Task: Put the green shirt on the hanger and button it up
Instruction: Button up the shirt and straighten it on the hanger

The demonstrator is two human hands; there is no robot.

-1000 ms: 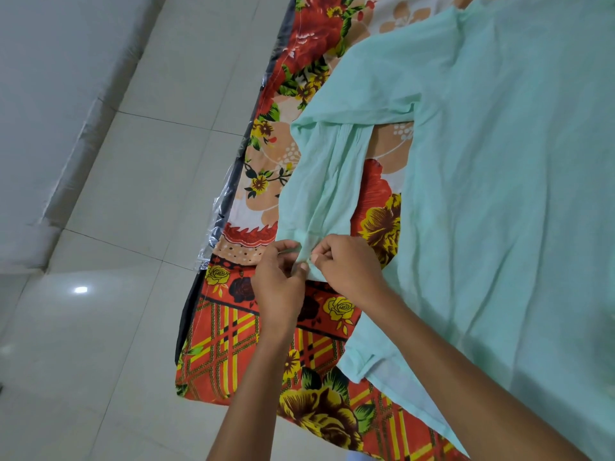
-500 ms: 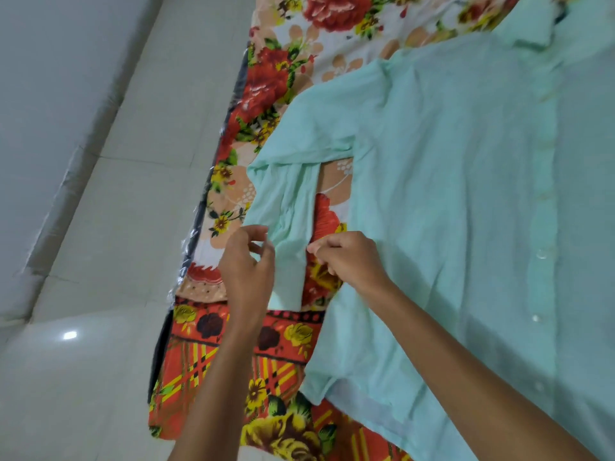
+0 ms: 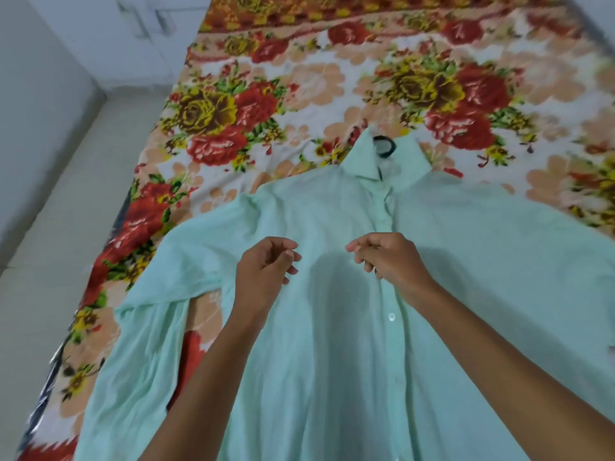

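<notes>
The light green shirt point(image 3: 332, 344) lies flat on the bed, front up, collar at the far end, its placket running down the middle with a white button point(image 3: 391, 316) showing. A black hanger hook point(image 3: 386, 145) sticks out of the collar; the rest of the hanger is hidden inside the shirt. My left hand point(image 3: 266, 271) hovers over the chest left of the placket, fingers loosely curled, holding nothing. My right hand point(image 3: 389, 257) hovers at the placket, fingers also loosely curled, with nothing visibly between them. The shirt's left sleeve point(image 3: 143, 344) hangs toward the bed's edge.
The floral bedsheet point(image 3: 299, 84) in red, yellow and peach covers the bed under the shirt. The bed's left edge point(image 3: 109, 247) drops to a pale tiled floor point(image 3: 50, 227), and a white wall runs along the far left.
Both hands let go of the left sleeve's cuff and moved up over the shirt's chest. My view swung from the sleeve to the collar and the whole shirt front.
</notes>
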